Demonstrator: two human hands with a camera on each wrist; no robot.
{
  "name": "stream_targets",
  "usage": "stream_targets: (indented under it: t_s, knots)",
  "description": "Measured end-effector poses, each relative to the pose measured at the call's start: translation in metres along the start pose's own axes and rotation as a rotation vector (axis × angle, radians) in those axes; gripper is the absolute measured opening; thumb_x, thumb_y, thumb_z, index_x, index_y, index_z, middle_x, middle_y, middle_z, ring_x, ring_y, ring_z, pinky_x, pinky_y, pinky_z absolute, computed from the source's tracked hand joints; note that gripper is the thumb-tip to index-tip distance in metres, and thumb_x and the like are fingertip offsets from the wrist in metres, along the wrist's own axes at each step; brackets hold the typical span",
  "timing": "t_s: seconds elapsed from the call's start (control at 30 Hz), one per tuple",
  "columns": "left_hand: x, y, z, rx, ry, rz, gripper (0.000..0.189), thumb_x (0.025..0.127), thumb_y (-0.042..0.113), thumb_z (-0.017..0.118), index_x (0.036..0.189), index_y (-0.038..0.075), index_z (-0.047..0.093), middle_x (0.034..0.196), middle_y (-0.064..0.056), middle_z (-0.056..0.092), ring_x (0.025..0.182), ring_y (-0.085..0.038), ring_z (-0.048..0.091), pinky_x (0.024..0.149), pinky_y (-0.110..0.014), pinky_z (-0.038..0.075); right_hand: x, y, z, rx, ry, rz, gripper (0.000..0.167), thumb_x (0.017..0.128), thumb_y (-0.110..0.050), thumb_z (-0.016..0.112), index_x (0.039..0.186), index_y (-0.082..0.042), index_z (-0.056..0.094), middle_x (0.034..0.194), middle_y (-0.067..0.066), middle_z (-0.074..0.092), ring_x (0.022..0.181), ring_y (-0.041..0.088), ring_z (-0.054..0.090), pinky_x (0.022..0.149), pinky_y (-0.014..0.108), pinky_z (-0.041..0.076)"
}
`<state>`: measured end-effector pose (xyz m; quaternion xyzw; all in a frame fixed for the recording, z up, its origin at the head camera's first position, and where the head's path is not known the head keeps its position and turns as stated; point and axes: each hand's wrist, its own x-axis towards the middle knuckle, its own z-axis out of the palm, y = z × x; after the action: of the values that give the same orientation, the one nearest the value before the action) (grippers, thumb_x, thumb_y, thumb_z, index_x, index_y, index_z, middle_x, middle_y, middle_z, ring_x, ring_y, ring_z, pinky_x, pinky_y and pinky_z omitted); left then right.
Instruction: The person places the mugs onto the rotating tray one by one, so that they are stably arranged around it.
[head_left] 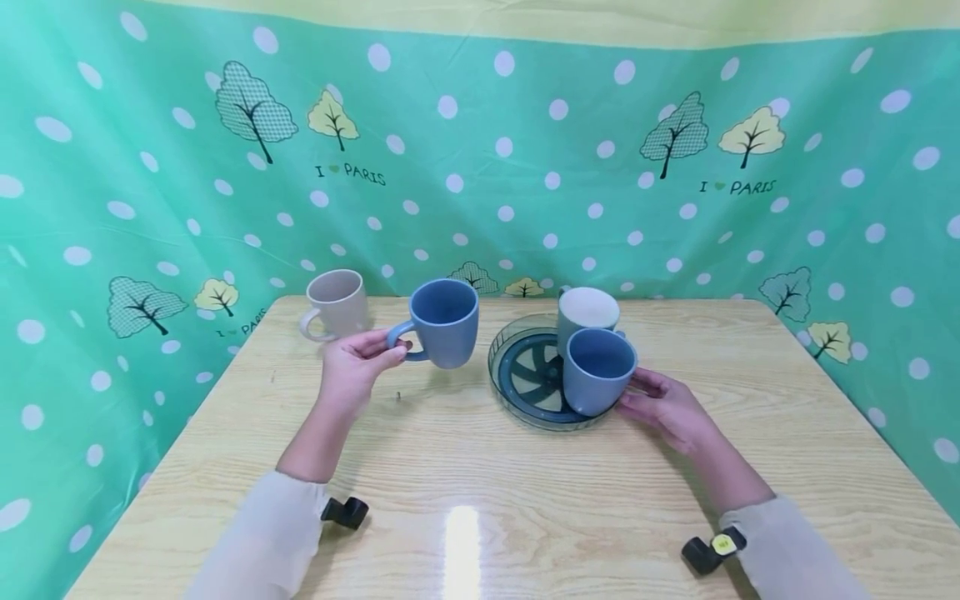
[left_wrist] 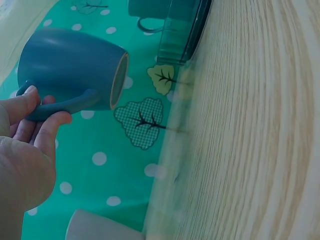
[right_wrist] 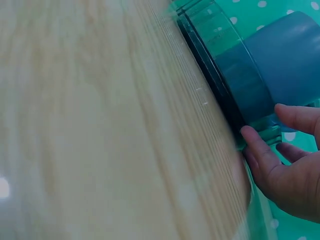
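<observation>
My left hand [head_left: 351, 365] pinches the handle of a blue mug [head_left: 447, 329], which hangs upright above the table; in the left wrist view the mug's [left_wrist: 72, 65] base is well off the wood. A clear round tray [head_left: 517, 412] with a dark slatted base holds a second blue mug [head_left: 600, 371] and a white-lined mug [head_left: 588, 310] behind it. At the tray's right side is my right hand [head_left: 667, 408]. In the right wrist view its extended fingers [right_wrist: 260, 150] touch the tray wall, close to the mug [right_wrist: 290, 60].
A pale grey-pink mug [head_left: 337, 304] stands at the table's back left, just behind my left hand. The wooden table [head_left: 420, 483] ends at a green dotted curtain [head_left: 480, 150] along the back and sides.
</observation>
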<state>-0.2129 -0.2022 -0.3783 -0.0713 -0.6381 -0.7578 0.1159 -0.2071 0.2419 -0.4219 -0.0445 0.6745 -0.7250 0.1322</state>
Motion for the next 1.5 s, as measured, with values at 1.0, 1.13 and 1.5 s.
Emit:
stream_targets:
  t_s: [1.0, 1.13, 1.5]
  knots:
    - [0.021, -0.008, 0.040, 0.019, -0.002, -0.109, 0.033, 0.081, -0.008, 0.074, 0.113, -0.010, 0.066, 0.087, -0.003, 0.075, 0.086, -0.017, 0.072, 0.082, -0.032, 0.059, 0.005, -0.004, 0.004, -0.026, 0.034, 0.026, 0.070, 0.091, 0.013, 0.053, 0.150, 0.011, 0.015, 0.152, 0.035, 0.020, 0.101, 0.011, 0.062, 0.098, 0.038, 0.052]
    - [0.023, -0.007, 0.047, 0.002, -0.002, -0.125, 0.035, 0.081, -0.009, 0.074, 0.115, -0.012, 0.064, 0.086, -0.003, 0.075, 0.086, -0.015, 0.072, 0.082, -0.031, 0.059, 0.005, -0.003, 0.002, -0.017, 0.034, 0.036, 0.070, 0.091, 0.014, 0.052, 0.150, 0.010, 0.014, 0.152, 0.034, 0.019, 0.102, 0.011, 0.062, 0.098, 0.037, 0.052]
    - [0.030, -0.011, 0.060, -0.027, -0.010, -0.151, 0.037, 0.080, -0.011, 0.074, 0.115, -0.014, 0.062, 0.084, -0.005, 0.075, 0.084, -0.016, 0.072, 0.082, -0.033, 0.060, 0.007, -0.003, 0.003, 0.021, 0.034, 0.044, 0.072, 0.091, 0.015, 0.052, 0.151, 0.009, 0.012, 0.153, 0.035, 0.015, 0.103, 0.013, 0.061, 0.099, 0.039, 0.051]
